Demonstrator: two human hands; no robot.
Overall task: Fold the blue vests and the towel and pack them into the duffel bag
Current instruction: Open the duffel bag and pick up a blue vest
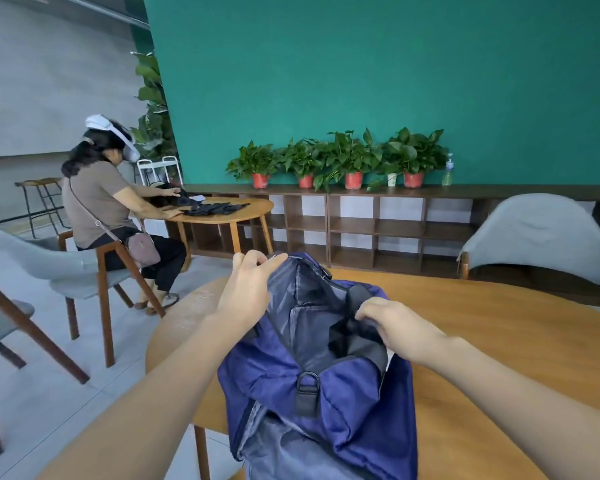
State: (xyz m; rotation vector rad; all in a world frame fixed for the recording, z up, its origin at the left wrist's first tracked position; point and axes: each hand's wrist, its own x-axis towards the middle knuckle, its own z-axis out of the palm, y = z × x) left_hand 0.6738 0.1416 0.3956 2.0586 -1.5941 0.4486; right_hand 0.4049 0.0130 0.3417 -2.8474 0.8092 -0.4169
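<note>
A dark blue duffel bag (340,386) lies on the round wooden table (492,341) in front of me, its top open and its grey lining showing. My left hand (248,289) grips the far left rim of the opening. My right hand (399,329) pinches the right rim beside a black strap. The two hands hold the mouth of the bag apart. Inside I see only lining and black straps. No blue vest or towel shows in this view.
Another person (108,199) sits at a second wooden table (229,209) at the left, handling dark cloth. Grey chairs (73,268) stand at the left, another (541,233) at the right. A low shelf (378,230) with potted plants (354,161) runs along the green wall.
</note>
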